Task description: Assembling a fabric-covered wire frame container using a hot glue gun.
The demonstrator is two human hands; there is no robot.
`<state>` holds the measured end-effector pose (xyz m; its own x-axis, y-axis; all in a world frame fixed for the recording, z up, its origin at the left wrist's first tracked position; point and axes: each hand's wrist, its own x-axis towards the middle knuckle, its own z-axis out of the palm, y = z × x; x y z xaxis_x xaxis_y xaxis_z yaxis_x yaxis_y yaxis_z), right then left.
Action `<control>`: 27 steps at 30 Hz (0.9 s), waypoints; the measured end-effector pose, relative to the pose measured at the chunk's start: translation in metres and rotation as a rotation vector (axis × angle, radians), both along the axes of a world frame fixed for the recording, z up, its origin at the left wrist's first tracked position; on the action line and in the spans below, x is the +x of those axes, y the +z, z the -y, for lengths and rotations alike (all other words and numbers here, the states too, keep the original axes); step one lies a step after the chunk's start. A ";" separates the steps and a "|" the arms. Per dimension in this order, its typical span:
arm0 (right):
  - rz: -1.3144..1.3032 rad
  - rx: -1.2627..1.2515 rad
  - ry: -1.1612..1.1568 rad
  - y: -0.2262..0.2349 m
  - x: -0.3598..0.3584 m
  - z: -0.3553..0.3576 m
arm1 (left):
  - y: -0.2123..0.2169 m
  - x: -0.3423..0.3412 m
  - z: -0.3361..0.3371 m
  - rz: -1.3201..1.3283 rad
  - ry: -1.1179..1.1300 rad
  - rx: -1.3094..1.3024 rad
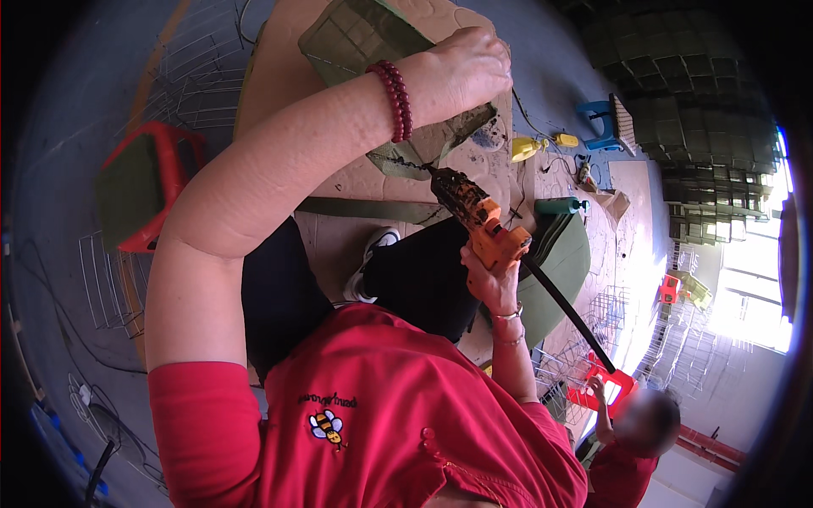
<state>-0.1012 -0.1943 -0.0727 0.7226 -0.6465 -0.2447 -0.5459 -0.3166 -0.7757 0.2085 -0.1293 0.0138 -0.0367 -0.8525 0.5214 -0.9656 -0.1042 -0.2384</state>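
Observation:
My left hand, above a beaded bracelet, curls its fingers over the side of a green fabric box; the fingertips are hidden. Dark smears mark the box's lower edge. My right hand is wrapped round the handle of an orange glue gun, its barrel coated in black residue. The gun's nozzle points at the box's near corner, touching it or very close to it. A long black stick runs out of the gun's back end toward the lower right.
Brown cardboard lies under the box. Green panels and a teal bottle are at the right, with a yellow bottle farther off. A red stool stands left; a co-worker sits lower right. Green boxes are stacked beyond.

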 end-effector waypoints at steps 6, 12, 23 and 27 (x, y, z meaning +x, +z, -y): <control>-0.044 -0.010 0.024 0.002 0.002 0.001 | -0.004 0.000 0.002 0.031 -0.036 -0.065; -0.002 0.014 0.011 0.004 -0.002 0.000 | 0.004 -0.001 0.004 0.000 0.026 0.099; 0.039 0.026 0.011 0.005 0.002 -0.003 | 0.000 0.002 0.006 0.005 -0.042 0.000; 0.006 0.022 0.009 0.005 0.004 -0.002 | 0.003 0.000 0.007 0.010 -0.030 0.027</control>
